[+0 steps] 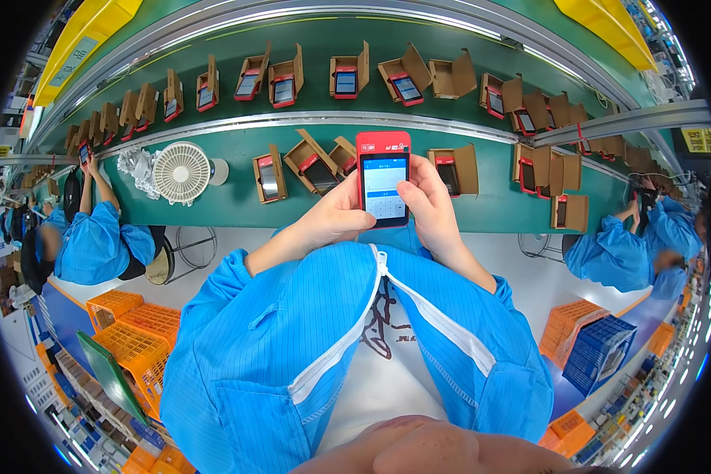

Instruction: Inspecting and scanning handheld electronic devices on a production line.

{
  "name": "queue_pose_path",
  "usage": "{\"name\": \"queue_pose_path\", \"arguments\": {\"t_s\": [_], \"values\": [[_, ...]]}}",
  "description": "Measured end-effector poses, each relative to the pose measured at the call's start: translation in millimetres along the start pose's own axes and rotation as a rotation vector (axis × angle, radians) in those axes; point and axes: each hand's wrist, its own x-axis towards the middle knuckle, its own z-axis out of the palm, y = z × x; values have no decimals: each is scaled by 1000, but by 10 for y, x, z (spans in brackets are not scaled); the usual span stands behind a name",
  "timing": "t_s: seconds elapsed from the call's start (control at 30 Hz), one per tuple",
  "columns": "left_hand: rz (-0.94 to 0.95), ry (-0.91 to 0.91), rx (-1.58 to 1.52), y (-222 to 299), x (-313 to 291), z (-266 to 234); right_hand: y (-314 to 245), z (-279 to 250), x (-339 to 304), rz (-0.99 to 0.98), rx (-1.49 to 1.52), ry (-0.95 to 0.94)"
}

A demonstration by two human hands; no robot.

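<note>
Between my two hands I hold a red handheld payment terminal (385, 170), upright and facing me, with its screen lit and a keypad showing on it. My left hand (336, 213) wraps its left side, the thumb lying over the lower screen. On the other side my right hand (434, 204) grips the edge, its thumb on the screen near the right border. Just behind the terminal, an open cardboard box (344, 152) is partly hidden by my left hand. Another open box (468, 170) with a dark-screened device stands right of my right hand.
A white fan (183, 174) stands on the green bench (237, 217), left of more boxed terminals (268, 180). Beyond it, a conveyor (308, 109) carries a row of open boxes with red terminals. Co-workers (103, 245) sit to both sides. Orange crates (146, 320) stand behind at left.
</note>
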Motion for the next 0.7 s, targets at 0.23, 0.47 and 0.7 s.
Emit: {"name": "queue_pose_path", "arguments": {"t_s": [0.23, 0.47, 0.7], "values": [[-37, -10, -37, -100, -84, 16, 42, 27, -164, -1, 19, 24], [-24, -59, -122, -189, -62, -2, 35, 29, -224, 98, -81, 49], [-56, 8, -146, -323, 101, 42, 106, -223, -141, 70, -13, 100]]}}
